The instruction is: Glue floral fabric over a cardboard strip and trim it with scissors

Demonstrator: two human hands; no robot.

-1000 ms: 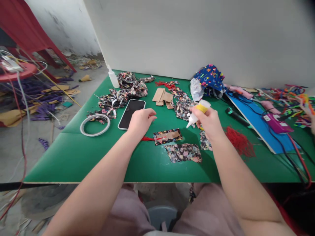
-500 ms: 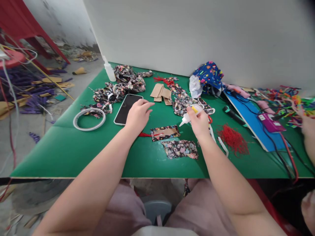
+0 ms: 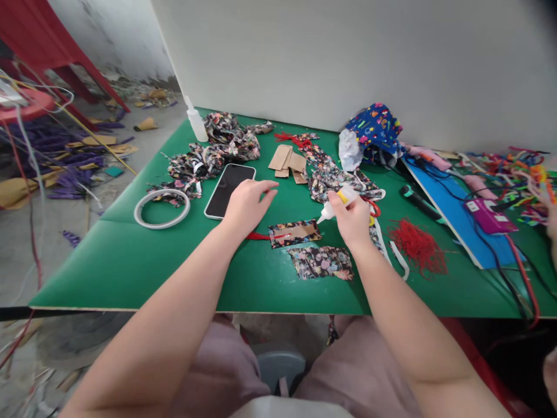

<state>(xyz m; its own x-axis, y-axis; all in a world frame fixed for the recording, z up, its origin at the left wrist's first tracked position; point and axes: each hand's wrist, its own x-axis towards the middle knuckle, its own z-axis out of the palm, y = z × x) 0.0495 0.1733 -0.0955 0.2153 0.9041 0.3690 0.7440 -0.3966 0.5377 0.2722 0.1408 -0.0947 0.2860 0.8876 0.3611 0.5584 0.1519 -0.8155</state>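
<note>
My right hand is closed round a small white glue bottle; its nozzle points down at the right end of a cardboard strip. That strip is framed by folded floral fabric, and a red tassel sticks out at its left. Just below lies a flat piece of floral fabric. My left hand is empty with fingers apart, above the table beside a phone. Whether the nozzle touches the strip I cannot tell.
Brown card pieces and crumpled floral fabric lie behind. A tape roll and another bottle are at left. To the right are red threads, a blue board, cables and a co-worker's hand.
The glue bottle's nozzle has come closer to the right end of the cardboard strip. My left hand stays nearly where it was. The whole view has shifted slightly.
</note>
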